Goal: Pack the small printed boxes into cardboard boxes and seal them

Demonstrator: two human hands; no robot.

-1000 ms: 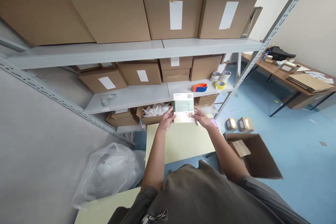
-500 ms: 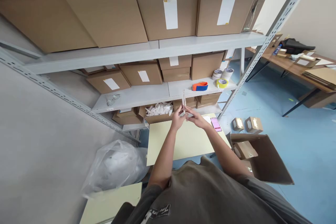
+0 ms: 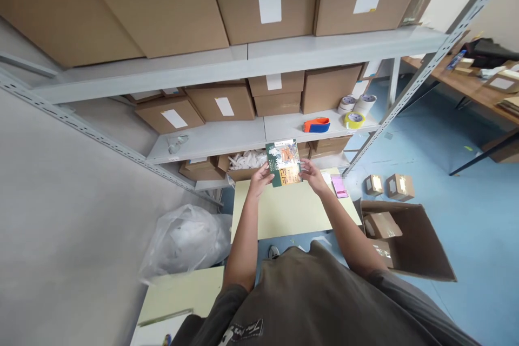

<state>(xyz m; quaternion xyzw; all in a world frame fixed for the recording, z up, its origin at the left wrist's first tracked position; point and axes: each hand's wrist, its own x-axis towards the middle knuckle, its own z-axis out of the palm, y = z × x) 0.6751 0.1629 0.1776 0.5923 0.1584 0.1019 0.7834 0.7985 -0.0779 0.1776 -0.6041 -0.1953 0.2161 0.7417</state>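
Both my hands hold a thin paperback book (image 3: 284, 162) upright by its side edges, with its green and orange illustrated cover facing me. My left hand (image 3: 259, 180) grips the lower left edge, and my right hand (image 3: 311, 175) grips the right edge. The book is above the far end of a pale yellow table (image 3: 284, 211). A pink phone (image 3: 339, 186) lies on that table, just right of my right hand, with a white paper (image 3: 326, 178) beside it.
Grey metal shelving (image 3: 259, 54) rises ahead, holding cardboard boxes (image 3: 223, 108), a tape dispenser (image 3: 316, 125) and tape rolls (image 3: 354, 119). A plastic bag (image 3: 186, 243) lies left. An open carton (image 3: 405, 240) and small boxes (image 3: 399, 187) are on the blue floor right.
The book has turned from its barcoded back, through edge-on, to its illustrated front. My view has tilted down and moved closer to the shelves.
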